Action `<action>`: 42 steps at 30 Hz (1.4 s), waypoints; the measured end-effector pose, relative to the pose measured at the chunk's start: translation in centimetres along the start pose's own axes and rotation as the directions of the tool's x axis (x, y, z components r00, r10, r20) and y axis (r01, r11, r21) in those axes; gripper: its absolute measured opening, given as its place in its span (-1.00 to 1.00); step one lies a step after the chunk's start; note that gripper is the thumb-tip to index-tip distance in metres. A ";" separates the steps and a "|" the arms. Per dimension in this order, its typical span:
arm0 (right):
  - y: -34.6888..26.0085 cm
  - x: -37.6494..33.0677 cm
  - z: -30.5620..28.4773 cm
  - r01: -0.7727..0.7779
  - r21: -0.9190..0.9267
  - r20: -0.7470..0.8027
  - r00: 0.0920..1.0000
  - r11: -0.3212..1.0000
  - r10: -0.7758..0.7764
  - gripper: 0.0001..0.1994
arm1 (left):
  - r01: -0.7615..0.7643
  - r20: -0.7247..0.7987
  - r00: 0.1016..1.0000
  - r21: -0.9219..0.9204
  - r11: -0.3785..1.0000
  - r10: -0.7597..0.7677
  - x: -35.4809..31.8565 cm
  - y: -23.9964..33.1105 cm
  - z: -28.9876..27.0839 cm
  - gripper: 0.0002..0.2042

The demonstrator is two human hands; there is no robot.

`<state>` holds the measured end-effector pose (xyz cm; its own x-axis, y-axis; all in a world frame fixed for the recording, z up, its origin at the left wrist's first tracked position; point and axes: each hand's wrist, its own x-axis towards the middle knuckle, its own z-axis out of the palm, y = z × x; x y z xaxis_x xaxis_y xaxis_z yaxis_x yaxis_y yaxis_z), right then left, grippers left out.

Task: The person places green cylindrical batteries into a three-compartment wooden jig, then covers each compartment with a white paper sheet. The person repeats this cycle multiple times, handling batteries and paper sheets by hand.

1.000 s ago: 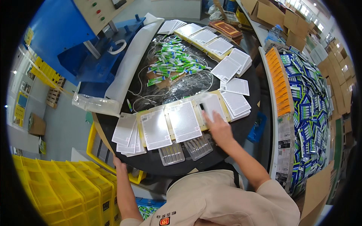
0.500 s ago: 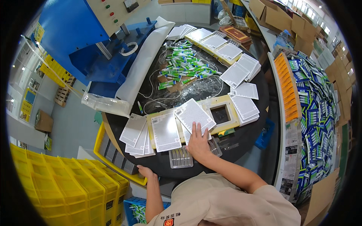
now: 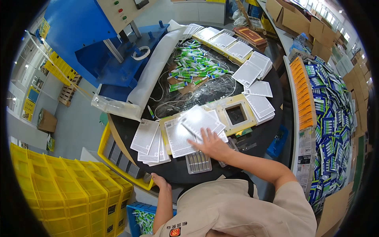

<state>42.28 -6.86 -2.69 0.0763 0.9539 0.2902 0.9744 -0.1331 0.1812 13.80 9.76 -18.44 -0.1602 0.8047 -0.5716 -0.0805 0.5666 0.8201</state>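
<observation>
My right hand (image 3: 211, 144) lies flat on a white printed card (image 3: 201, 121) that sits tilted across the yellow fixture (image 3: 227, 126) on the round black table (image 3: 268, 138); the fingers are spread on the card. To its right the fixture's square pocket (image 3: 236, 115) is bare. More white cards (image 3: 148, 138) lie fanned to the left. A clear ribbed blister tray (image 3: 198, 162) sits just below my hand. My left hand (image 3: 160, 182) hangs low at the table's near edge, next to a yellow bin (image 3: 118, 158); its fingers are hidden.
A heap of small green-and-white tubes (image 3: 193, 67) lies on clear plastic at the table's middle. Stacks of white cards (image 3: 258, 104) ring the far side. A blue machine (image 3: 90, 35) stands at left, yellow crates (image 3: 59, 189) at lower left, blue packets (image 3: 331, 118) at right.
My right hand pulled back from the far right fixture pocket toward me and to the left, sliding a white card with it. The pocket it uncovered now shows bare. My left hand stayed low.
</observation>
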 end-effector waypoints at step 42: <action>20.0 -17.9 -8.3 -0.124 0.989 0.129 0.456 -0.080 0.881 -0.74 | -0.880 0.781 0.102 -0.218 0.422 0.617 -19.7 15.1 19.6 -0.66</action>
<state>58.69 -28.82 3.51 0.9203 0.3519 0.1711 0.1214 0.1589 -0.9798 35.00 5.90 4.65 0.7020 0.5702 0.4268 -0.1074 -0.5076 0.8549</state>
